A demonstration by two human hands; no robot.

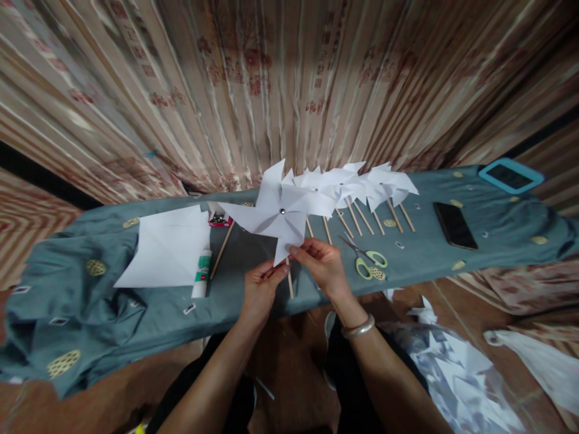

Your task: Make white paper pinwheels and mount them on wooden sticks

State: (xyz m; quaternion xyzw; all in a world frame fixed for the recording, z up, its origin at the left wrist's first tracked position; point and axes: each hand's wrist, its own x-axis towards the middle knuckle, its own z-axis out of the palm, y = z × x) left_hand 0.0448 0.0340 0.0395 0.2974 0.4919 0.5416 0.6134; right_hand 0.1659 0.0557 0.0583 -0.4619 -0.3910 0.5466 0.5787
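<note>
A white paper pinwheel (pixel 294 208) with a metal pin at its centre is held up over the middle of the table. My left hand (pixel 262 286) has its fingers closed on the pinwheel's wooden stick (pixel 290 280), just below the paper. My right hand (pixel 323 262) pinches the tip of the lowest blade between thumb and fingers. Behind and to the right lie several more white pinwheels (pixel 380 184) on wooden sticks, partly overlapping. Green-handled scissors (pixel 364 259) rest to the right of my right hand.
White paper sheets (pixel 169 250), a glue stick (pixel 202 274), a loose wooden stick (pixel 221 250) and a small red box of pins (pixel 219 217) lie left. A black phone (pixel 455 225) and a blue-framed device (pixel 511 175) lie right. A plastic bag of paper scraps (pixel 456 374) stands on the floor.
</note>
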